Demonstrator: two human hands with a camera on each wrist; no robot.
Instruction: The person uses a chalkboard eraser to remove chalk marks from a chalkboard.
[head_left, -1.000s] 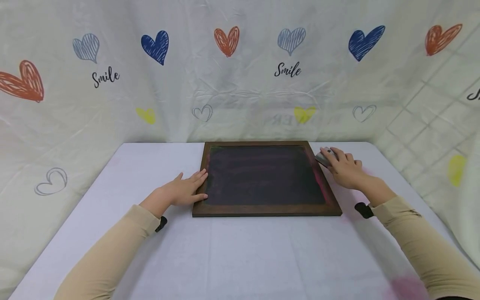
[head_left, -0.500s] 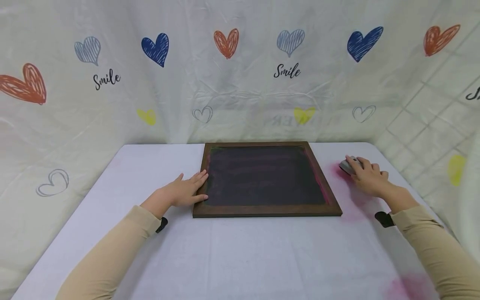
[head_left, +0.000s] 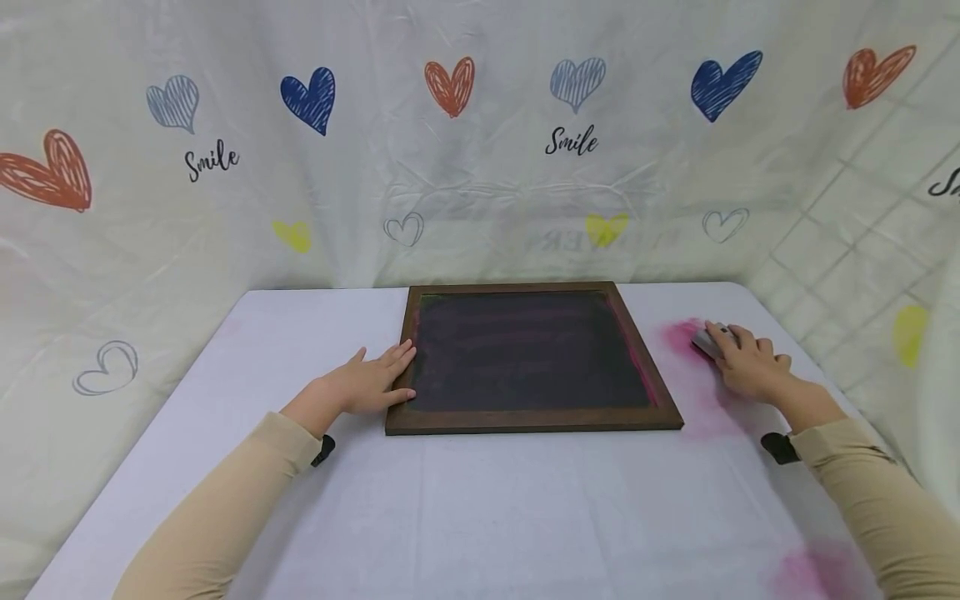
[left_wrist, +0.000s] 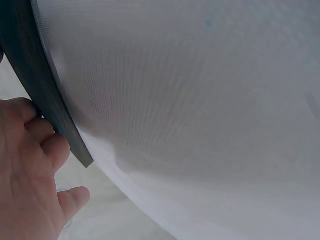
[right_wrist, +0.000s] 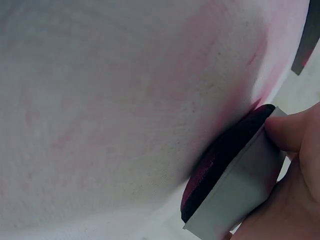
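Observation:
A blackboard [head_left: 525, 350] in a brown wooden frame lies on the white-covered table, with faint pink smears along its right inner edge. My left hand [head_left: 366, 381] rests on the left side of the frame, fingers spread and fairly straight. To the right of the board, my right hand [head_left: 752, 364] grips a grey blackboard eraser [head_left: 707, 340] by its back. In the right wrist view the thumb presses the side of the eraser [right_wrist: 245, 175], and its black felt, tinged pink, faces the cloth.
Pink chalk dust [head_left: 681, 333] stains the tablecloth [head_left: 495, 508] beside the eraser, and another pink patch [head_left: 821, 571] lies near the front right. A white curtain [head_left: 495, 167] printed with hearts hangs behind the table and along both sides.
My right hand has carried the eraser from the board's right frame edge rightward and toward me, uncovering a pink mark on the cloth. The left hand stays in place.

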